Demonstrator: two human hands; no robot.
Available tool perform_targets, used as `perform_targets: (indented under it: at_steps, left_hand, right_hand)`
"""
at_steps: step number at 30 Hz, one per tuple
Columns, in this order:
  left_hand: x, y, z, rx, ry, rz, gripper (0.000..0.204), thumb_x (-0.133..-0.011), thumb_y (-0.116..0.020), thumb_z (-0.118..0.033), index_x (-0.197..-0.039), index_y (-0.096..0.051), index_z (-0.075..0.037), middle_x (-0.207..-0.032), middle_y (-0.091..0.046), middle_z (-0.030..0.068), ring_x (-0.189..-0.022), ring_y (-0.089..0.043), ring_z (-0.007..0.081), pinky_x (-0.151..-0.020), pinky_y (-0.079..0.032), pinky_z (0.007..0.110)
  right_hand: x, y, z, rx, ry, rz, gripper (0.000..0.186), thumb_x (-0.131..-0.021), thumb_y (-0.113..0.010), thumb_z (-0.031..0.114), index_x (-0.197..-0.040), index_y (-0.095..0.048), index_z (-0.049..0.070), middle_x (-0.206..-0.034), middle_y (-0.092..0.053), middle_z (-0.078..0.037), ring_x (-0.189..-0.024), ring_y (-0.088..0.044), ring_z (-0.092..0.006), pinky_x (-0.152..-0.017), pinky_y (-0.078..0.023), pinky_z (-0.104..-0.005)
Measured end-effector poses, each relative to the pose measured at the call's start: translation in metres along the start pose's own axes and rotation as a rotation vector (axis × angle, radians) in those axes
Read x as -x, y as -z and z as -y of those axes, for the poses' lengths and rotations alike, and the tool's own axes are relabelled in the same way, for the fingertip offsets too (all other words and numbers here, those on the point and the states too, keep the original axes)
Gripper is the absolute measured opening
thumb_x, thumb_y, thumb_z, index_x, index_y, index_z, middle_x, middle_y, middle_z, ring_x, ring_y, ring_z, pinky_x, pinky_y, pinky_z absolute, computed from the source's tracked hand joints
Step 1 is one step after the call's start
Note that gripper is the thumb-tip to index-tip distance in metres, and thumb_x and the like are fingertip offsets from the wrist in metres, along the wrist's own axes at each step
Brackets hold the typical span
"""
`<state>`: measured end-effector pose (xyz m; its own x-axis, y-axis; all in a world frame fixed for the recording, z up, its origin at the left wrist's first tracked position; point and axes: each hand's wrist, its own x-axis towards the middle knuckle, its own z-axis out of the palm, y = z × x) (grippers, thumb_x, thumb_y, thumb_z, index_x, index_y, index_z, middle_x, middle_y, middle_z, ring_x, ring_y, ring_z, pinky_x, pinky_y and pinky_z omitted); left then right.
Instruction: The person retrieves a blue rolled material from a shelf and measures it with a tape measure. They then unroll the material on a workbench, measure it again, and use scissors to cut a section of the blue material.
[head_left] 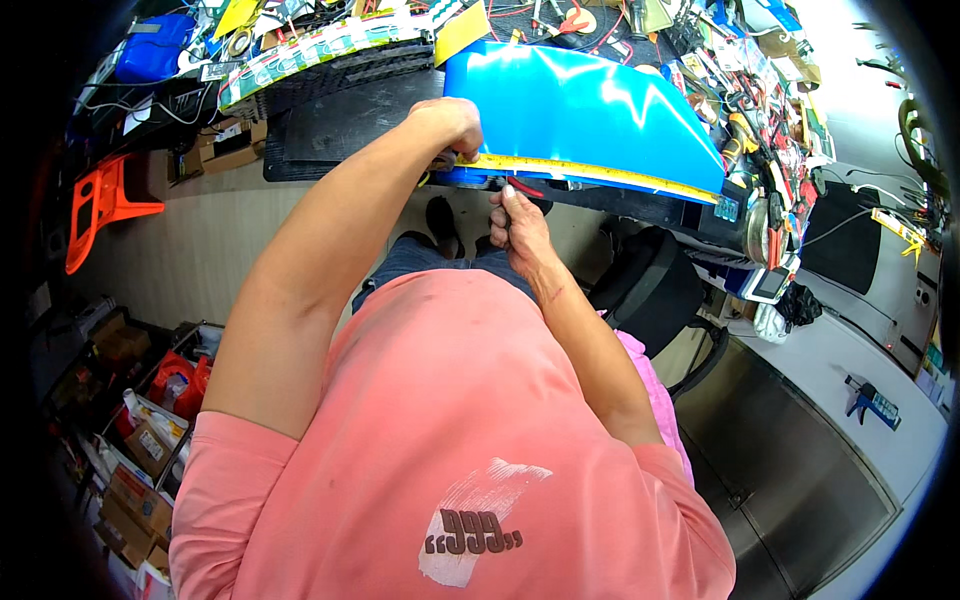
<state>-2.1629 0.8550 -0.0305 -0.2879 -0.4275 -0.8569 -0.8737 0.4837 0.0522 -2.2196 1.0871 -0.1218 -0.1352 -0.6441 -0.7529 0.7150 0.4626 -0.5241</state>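
Observation:
A glossy blue sheet (pixel 580 105) lies on the workbench in front of me, curved along its right side. Along its near edge runs a yellow tape measure (pixel 590 172), its blade stretched far to the right. My left hand (pixel 450 122) is closed at the blade's left end, around the tape's case, which is mostly hidden under the fingers. Just below the sheet's near edge, my right hand (pixel 520 232) has its fingers curled and thumb up. A slim red and dark item (pixel 527 190) shows by the thumb; its kind is unclear.
Tools, cables and small parts crowd the bench's far and right sides. A black mat (pixel 340 125) lies left of the sheet. An orange plastic stool (pixel 105 210) stands at left, a black chair (pixel 650 285) at right. Boxes (pixel 135 500) fill the lower left; a caulking gun (pixel 872 402) lies far right.

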Motion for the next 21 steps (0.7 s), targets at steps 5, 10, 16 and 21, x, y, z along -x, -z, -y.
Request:
perform_targets:
  at_steps: [5, 10, 16, 21]
  left_hand:
    - [0.0017, 0.0006, -0.0003, -0.022, -0.028, -0.007, 0.052, -0.089, -0.084, -0.038, -0.133, -0.076, -0.011, -0.136, -0.072, 0.0142, -0.121, -0.072, 0.0300, -0.098, -0.059, 0.047]
    - [0.0007, -0.0007, 0.0009, -0.006, -0.020, -0.010, 0.051, -0.089, -0.084, -0.038, -0.132, -0.076, -0.012, -0.137, -0.072, 0.0140, -0.121, -0.072, 0.0298, -0.098, -0.058, 0.047]
    - [0.0013, -0.0001, 0.0001, -0.011, -0.016, -0.013, 0.052, -0.088, -0.085, -0.038, -0.131, -0.077, -0.011, -0.136, -0.072, 0.0150, -0.120, -0.073, 0.0308, -0.098, -0.058, 0.047]
    - [-0.0018, -0.0004, 0.0019, -0.016, -0.043, -0.013, 0.053, -0.088, -0.085, -0.039, -0.132, -0.076, -0.010, -0.136, -0.072, 0.0162, -0.121, -0.072, 0.0320, -0.098, -0.058, 0.048]
  right_hand:
    - [-0.0006, 0.0011, 0.0004, -0.031, -0.007, 0.008, 0.032, -0.113, -0.055, 0.041, -0.104, -0.061, 0.010, -0.071, -0.045, 0.003, -0.057, -0.036, -0.0096, -0.055, -0.032, -0.0275]
    - [0.0004, 0.0008, 0.0024, -0.038, -0.016, 0.024, 0.033, -0.113, -0.055, 0.041, -0.104, -0.060, 0.010, -0.070, -0.044, 0.004, -0.057, -0.035, -0.0093, -0.055, -0.031, -0.0276]
    - [-0.0021, 0.0055, 0.0006, -0.073, -0.027, 0.050, 0.034, -0.112, -0.056, 0.042, -0.106, -0.061, 0.009, -0.071, -0.045, 0.003, -0.057, -0.036, -0.0096, -0.056, -0.032, -0.0286]
    - [0.0022, 0.0038, 0.0051, -0.092, -0.041, 0.066, 0.036, -0.112, -0.056, 0.044, -0.107, -0.061, 0.009, -0.071, -0.046, 0.003, -0.057, -0.037, -0.0097, -0.058, -0.033, -0.0289]
